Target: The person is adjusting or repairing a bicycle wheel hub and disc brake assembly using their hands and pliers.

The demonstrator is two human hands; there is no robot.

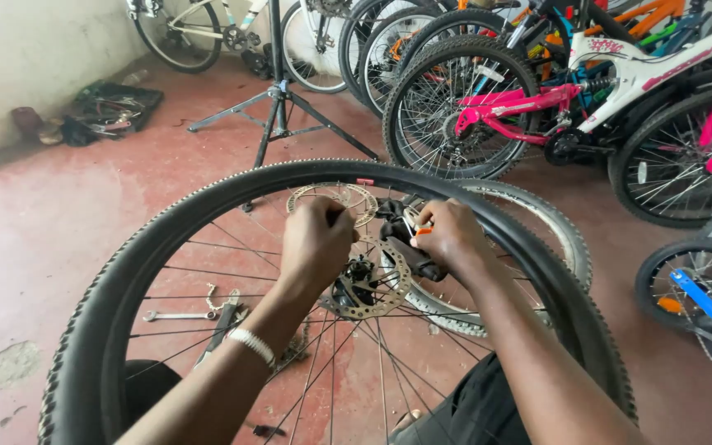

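A black bicycle wheel (232, 185) with a knobby tyre stands upright in front of me, its spokes running to a hub with a silver brake disc (377, 292). My left hand (315, 243) is closed over the top of the hub area, reaching in among the spokes. My right hand (451, 239) grips a black-handled tool (409, 257) with an orange part, held against the hub beside the disc. A second brake disc (335, 198) lies on the floor beyond the wheel. What my left fingers hold is hidden.
A black repair stand (278, 107) rises behind the wheel. Several bicycles, one pink and white (587, 82), crowd the back right. A second wheel (537, 222) lies behind mine. A spanner (176, 315) and loose tools lie on the red floor; a tool tray (113, 107) sits by the left wall.
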